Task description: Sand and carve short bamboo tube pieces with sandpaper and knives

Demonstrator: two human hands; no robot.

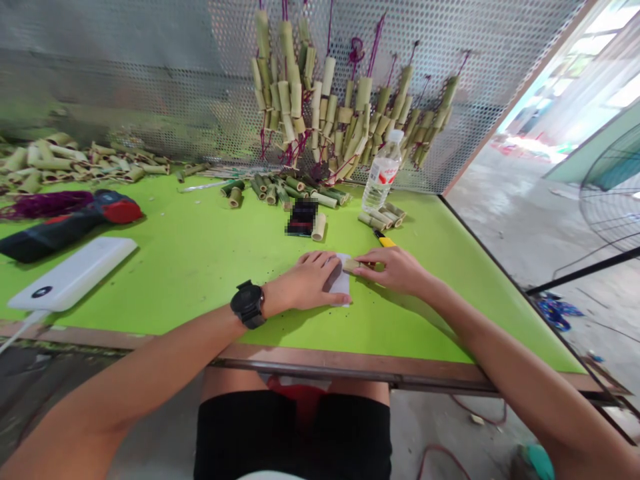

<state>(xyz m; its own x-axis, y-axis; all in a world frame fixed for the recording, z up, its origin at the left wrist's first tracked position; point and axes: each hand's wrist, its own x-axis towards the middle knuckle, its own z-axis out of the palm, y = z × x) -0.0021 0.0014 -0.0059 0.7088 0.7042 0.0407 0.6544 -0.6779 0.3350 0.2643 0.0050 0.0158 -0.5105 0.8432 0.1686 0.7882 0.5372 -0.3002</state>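
My left hand (315, 280) lies flat on a small whitish sheet of paper (342, 287), fingers stretched out and thumb apart, pressing it to the green tabletop. A darker grey patch shows on the sheet beside the fingers. At the sheet's right edge, a short piece of bamboo (351, 265) is pinched between the thumb and fingers of my right hand (390, 268). The fingers cover part of that piece. Just beyond my right hand lies a yellow and black utility knife (384, 239), partly hidden by it.
A bamboo tube (319, 228) stands by a blurred dark object (301, 218). Behind are a water bottle (384, 175), cut bamboo (270, 192) and hanging bamboo strings (345, 117). Leftward lie a power tool (75, 223), white power bank (75, 273) and bamboo pile (55, 160).
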